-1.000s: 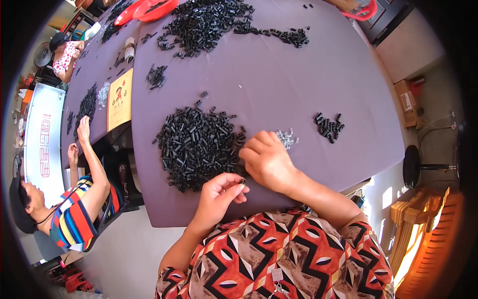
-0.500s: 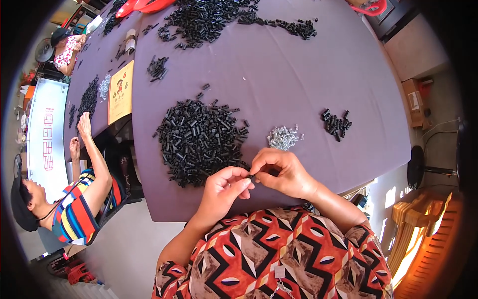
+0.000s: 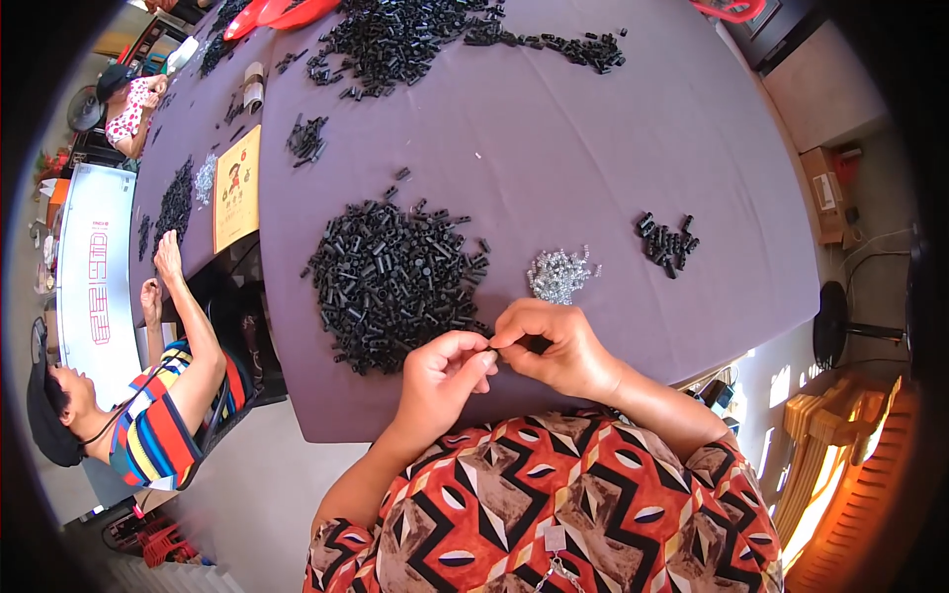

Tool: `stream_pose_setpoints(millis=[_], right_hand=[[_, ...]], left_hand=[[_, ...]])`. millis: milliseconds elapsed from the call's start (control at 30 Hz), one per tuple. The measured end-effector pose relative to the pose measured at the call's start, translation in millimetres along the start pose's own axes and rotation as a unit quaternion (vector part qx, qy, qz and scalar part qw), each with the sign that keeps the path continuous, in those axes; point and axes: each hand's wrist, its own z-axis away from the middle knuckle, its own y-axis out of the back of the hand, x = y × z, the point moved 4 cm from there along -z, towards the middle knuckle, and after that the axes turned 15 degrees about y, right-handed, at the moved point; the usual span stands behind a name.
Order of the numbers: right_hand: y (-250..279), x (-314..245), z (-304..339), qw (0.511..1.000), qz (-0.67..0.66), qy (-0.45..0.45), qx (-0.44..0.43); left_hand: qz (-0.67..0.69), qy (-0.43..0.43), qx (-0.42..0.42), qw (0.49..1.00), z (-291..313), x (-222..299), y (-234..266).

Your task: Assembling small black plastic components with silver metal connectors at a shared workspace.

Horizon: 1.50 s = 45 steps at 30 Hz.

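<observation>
My left hand (image 3: 445, 381) and my right hand (image 3: 556, 348) meet fingertip to fingertip at the table's near edge. The left thumb and forefinger pinch a small black plastic piece (image 3: 491, 349), mostly covered by the fingers. Against it press the right thumb and forefinger; whether they hold a separate tiny part is hidden. Just beyond my left hand spreads a big heap of short black plastic tubes (image 3: 390, 282). A small pile of silvery, spring-like pieces (image 3: 560, 275) lies beyond my right hand. Farther right sits a small cluster of black pieces (image 3: 667, 244).
The purple-grey cloth (image 3: 554, 188) covers the table. More black tubes (image 3: 386, 44) lie at the far side, near red basins (image 3: 297, 12). A yellow booklet (image 3: 237, 188) rests at left. A co-worker in stripes (image 3: 168, 415) handles parts there; another person (image 3: 129, 109) sits beyond.
My hands stay joined at the same spot, with the right fingers drawn slightly closer to the left fingertips. The view has shifted a little.
</observation>
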Motion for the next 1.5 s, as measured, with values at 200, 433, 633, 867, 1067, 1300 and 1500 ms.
stream_pose_setpoints(millis=[200,433,633,867,1067,1300,1500], right_hand=[[-2.8,-2.4,1.4,0.999,-0.051,-0.008,0.009],[-4.4,-14.5,-2.0,0.981,0.170,0.097,-0.011],[-6.6,-15.3,-1.3,0.949,0.283,0.134,-0.021],[-6.9,-14.6,0.9,0.950,0.277,0.140,-0.029],[-8.5,-14.0,0.8,0.954,0.263,0.139,-0.045],[-11.0,-10.5,3.5,0.934,0.310,0.166,-0.069],[-13.1,-9.4,7.0,0.926,0.335,0.153,-0.084]], left_hand=[[0.046,0.007,-0.030,0.998,-1.0,2.5,1.6],[0.120,-0.005,-0.007,0.993,-4.2,4.9,-4.1],[0.081,-0.033,-0.030,0.996,-6.9,-2.6,-6.0],[0.138,0.036,-0.082,0.986,-0.6,5.4,-12.6],[0.166,0.089,-0.165,0.968,-3.4,2.7,-12.8],[0.202,0.079,-0.144,0.965,-7.5,-9.6,-14.7],[0.169,0.067,-0.135,0.974,-7.6,-4.6,-17.4]])
